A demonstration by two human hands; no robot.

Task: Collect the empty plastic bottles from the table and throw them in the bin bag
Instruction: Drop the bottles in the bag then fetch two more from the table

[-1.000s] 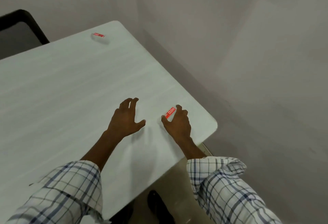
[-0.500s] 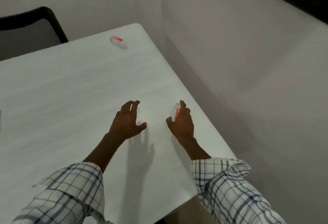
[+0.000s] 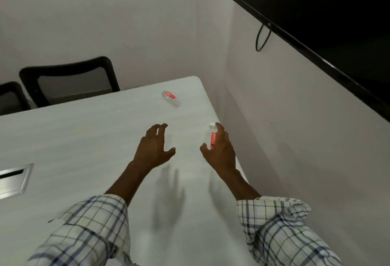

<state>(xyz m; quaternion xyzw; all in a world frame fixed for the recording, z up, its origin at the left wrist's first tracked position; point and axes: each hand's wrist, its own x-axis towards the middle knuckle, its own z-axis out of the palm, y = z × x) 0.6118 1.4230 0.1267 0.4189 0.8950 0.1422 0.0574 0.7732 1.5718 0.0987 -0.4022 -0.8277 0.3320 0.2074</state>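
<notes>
Right hand (image 3: 220, 152) wrapped around a small clear bottle (image 3: 211, 138), thumb on its near side, fingers round the far side. Held upright, cap end up, above the right edge of the white table (image 3: 84, 139). Red label on it, reading "CLEAR" in white letters.

Left hand (image 3: 154, 146) empty, spread wide, fingers curled a little, thumb out toward the right. Hovers over the table, apart from the right hand. Soft shadows of both hands on the tabletop nearer the body.

Second bottle (image 3: 171, 98) lying on its side close to the table's far right corner, well beyond both hands. Same clear plastic, same red label. Touched by neither hand.

Checked sleeves (image 3: 90, 230) on both arms, pushed up past the wrists, forearms bare.

Metal cable hatch (image 3: 12, 179) set into the tabletop at the left edge of view, well apart from the hands.

Black mesh chair (image 3: 69, 80) behind the far side of the table, part of another chair at the far left. Plain pale wall behind and to the right. Dark screen (image 3: 316, 12) mounted on the right wall, upper corner of view, with a black cable (image 3: 261, 38) looping below its lower edge.
</notes>
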